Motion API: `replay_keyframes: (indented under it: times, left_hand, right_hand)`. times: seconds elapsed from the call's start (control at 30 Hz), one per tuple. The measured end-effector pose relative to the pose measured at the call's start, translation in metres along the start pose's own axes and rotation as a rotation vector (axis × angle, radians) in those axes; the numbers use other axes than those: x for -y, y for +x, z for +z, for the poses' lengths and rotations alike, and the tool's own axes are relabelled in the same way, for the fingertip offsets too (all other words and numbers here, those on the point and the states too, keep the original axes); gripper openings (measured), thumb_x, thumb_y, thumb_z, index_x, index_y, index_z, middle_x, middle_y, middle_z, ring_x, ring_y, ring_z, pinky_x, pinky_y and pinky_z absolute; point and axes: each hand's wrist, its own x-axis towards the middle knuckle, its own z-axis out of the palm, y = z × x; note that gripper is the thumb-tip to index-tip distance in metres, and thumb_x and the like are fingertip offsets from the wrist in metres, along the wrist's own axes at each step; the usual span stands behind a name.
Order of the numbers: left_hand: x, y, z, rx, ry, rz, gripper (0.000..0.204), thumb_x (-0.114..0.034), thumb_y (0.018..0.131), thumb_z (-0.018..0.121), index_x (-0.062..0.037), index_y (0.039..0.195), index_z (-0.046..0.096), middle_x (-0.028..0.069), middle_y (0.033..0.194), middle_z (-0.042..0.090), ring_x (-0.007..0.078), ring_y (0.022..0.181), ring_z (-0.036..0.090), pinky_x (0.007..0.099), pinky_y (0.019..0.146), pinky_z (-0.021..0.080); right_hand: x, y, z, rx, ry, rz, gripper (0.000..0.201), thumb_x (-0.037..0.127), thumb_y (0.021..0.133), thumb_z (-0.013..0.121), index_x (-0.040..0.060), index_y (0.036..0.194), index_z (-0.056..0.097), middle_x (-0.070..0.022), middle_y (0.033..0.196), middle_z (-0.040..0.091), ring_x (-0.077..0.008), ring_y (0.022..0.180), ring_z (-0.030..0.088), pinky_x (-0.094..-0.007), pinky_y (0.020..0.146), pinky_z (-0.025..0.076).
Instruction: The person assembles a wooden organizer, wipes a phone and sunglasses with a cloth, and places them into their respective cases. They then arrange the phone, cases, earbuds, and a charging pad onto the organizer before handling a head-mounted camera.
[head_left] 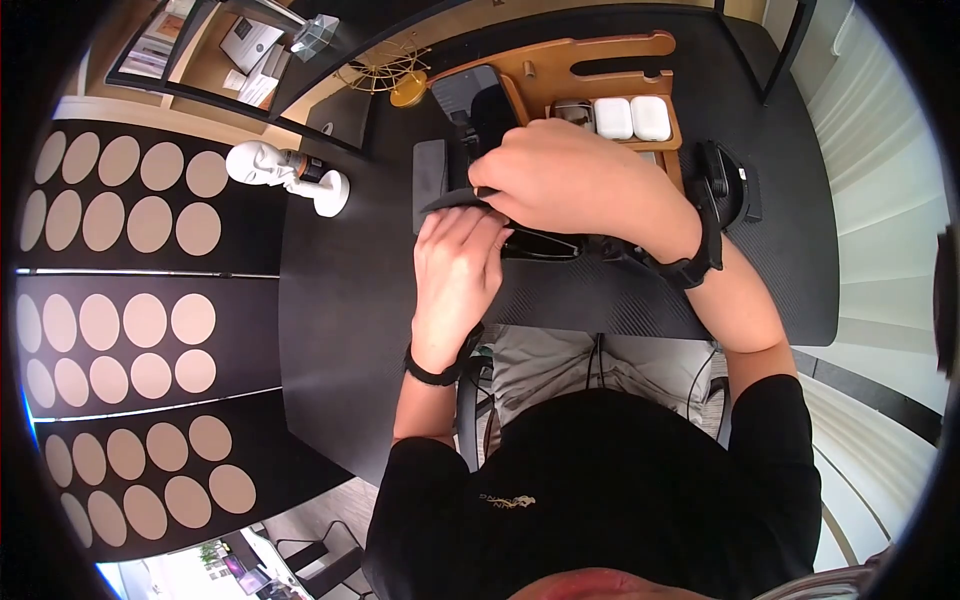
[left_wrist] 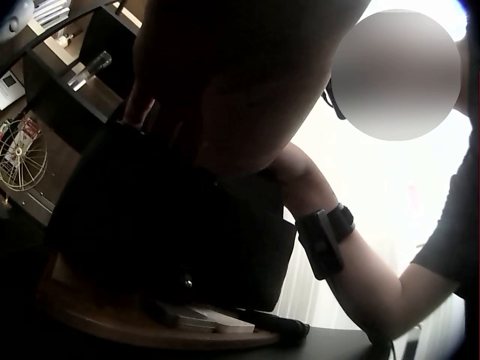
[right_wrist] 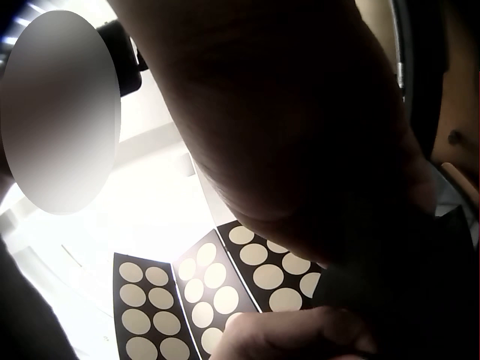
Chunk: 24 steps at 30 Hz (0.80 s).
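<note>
A black item with a flap point(head_left: 455, 200) and a dark open part point(head_left: 545, 245) is between the two hands. The left hand point(head_left: 458, 265) grips its near left side, fingers bent over the edge. From above, the right hand point(head_left: 575, 178) pinches the flap's right end, with its fingertips mostly hidden. In the left wrist view the item point(left_wrist: 225, 240) looks like a large dark shape with a small shiny stud. The right wrist view shows fingers of the left hand point(right_wrist: 289, 334) beside the dark item point(right_wrist: 405, 300).
Behind the hands stands a wooden organizer point(head_left: 600, 50) with a phone point(head_left: 470, 95) and white cases point(head_left: 632, 118). A grey case point(head_left: 430, 170) lies left of it. A white figurine point(head_left: 290, 172) is at the left, headphones point(head_left: 722, 185) at the right, on the black table point(head_left: 340, 300).
</note>
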Motion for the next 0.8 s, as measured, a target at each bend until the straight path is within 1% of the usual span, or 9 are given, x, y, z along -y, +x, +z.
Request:
replay_keyframes:
  times: [0.07, 0.2, 0.27, 0.3, 0.33, 0.43, 0.53, 0.67, 0.8]
  left_hand:
    - [0.001, -0.001, -0.006, -0.018, -0.026, 0.005, 0.010, 0.001, 0.078, 0.072, 0.0006, 0.087, 0.068, 0.0117, 0.083, 0.066, 0.0312, 0.079, 0.064, 0.0394, 0.074, 0.048]
    - [0.005, -0.009, -0.034, -0.135, -0.135, -0.051, 0.009, 0.005, 0.081, 0.069, 0.0018, 0.089, 0.067, 0.0133, 0.084, 0.069, 0.0309, 0.077, 0.068, 0.0378, 0.072, 0.051]
    - [0.017, -0.026, -0.044, -0.224, -0.235, -0.303, 0.006, 0.006, 0.086, 0.066, 0.0039, 0.091, 0.067, 0.0136, 0.083, 0.071, 0.0254, 0.076, 0.070, 0.0333, 0.070, 0.053]
    - [0.019, -0.028, -0.054, -0.208, -0.284, -0.399, 0.005, 0.005, 0.090, 0.064, 0.0052, 0.094, 0.068, 0.0117, 0.082, 0.071, 0.0164, 0.077, 0.068, 0.0276, 0.069, 0.053]
    - [0.042, -0.040, -0.056, -0.154, -0.355, -0.467, 0.006, 0.002, 0.093, 0.064, 0.0062, 0.096, 0.067, 0.0080, 0.081, 0.071, 0.0099, 0.077, 0.064, 0.0240, 0.071, 0.050]
    - [0.105, -0.075, -0.051, 0.001, -0.558, -0.682, 0.010, -0.001, 0.097, 0.063, 0.0067, 0.102, 0.067, 0.0017, 0.081, 0.068, 0.0058, 0.072, 0.059, 0.0200, 0.072, 0.047]
    - [0.146, -0.111, -0.044, 0.146, -0.511, -0.826, 0.009, -0.001, 0.096, 0.064, 0.0060, 0.102, 0.067, 0.0000, 0.079, 0.067, 0.0043, 0.071, 0.057, 0.0201, 0.068, 0.045]
    - [0.167, -0.131, -0.048, 0.379, -0.488, -0.901, 0.007, -0.003, 0.096, 0.063, 0.0031, 0.095, 0.065, -0.0042, 0.071, 0.059, 0.0033, 0.060, 0.047, 0.0196, 0.055, 0.035]
    - [0.181, -0.144, -0.038, 0.434, -0.356, -0.913, 0.009, -0.004, 0.097, 0.061, 0.0021, 0.092, 0.064, -0.0018, 0.068, 0.060, 0.0058, 0.059, 0.053, 0.0225, 0.054, 0.040]
  right_hand:
    - [-0.002, -0.001, 0.000, 0.015, -0.002, -0.025, 0.015, 0.010, 0.078, 0.064, -0.0040, 0.077, 0.070, -0.0233, 0.071, 0.066, -0.0401, 0.068, 0.068, -0.0435, 0.062, 0.055]
    - [-0.007, -0.003, -0.002, 0.121, 0.026, 0.068, 0.015, 0.013, 0.087, 0.062, 0.0011, 0.088, 0.071, -0.0204, 0.079, 0.069, -0.0391, 0.078, 0.068, -0.0463, 0.073, 0.054]
    - [-0.009, -0.002, -0.006, 0.115, 0.035, 0.090, 0.015, 0.013, 0.087, 0.062, 0.0013, 0.090, 0.072, -0.0203, 0.081, 0.069, -0.0390, 0.080, 0.068, -0.0463, 0.075, 0.054]
    - [-0.010, -0.002, -0.009, 0.132, 0.020, 0.103, 0.015, 0.013, 0.088, 0.062, 0.0012, 0.090, 0.072, -0.0200, 0.082, 0.070, -0.0389, 0.082, 0.068, -0.0462, 0.076, 0.054]
    - [-0.011, -0.002, -0.013, 0.149, 0.005, 0.115, 0.016, 0.014, 0.088, 0.063, 0.0012, 0.091, 0.072, -0.0197, 0.083, 0.070, -0.0389, 0.083, 0.068, -0.0461, 0.077, 0.054]
    - [-0.016, -0.003, -0.019, 0.144, -0.004, 0.143, 0.017, 0.015, 0.090, 0.062, 0.0010, 0.092, 0.071, -0.0197, 0.083, 0.070, -0.0387, 0.085, 0.068, -0.0460, 0.079, 0.054]
    - [-0.017, -0.006, -0.025, 0.117, -0.010, 0.165, 0.017, 0.015, 0.092, 0.062, 0.0012, 0.092, 0.071, -0.0199, 0.085, 0.070, -0.0381, 0.087, 0.068, -0.0462, 0.080, 0.053]
    - [-0.022, -0.007, -0.030, 0.108, -0.014, 0.149, 0.017, 0.014, 0.090, 0.059, 0.0012, 0.088, 0.071, -0.0193, 0.084, 0.071, -0.0379, 0.080, 0.069, -0.0464, 0.075, 0.054]
    - [-0.027, -0.009, -0.029, 0.063, -0.043, 0.117, 0.018, 0.014, 0.090, 0.059, 0.0016, 0.090, 0.072, -0.0189, 0.084, 0.071, -0.0375, 0.081, 0.069, -0.0457, 0.075, 0.055]
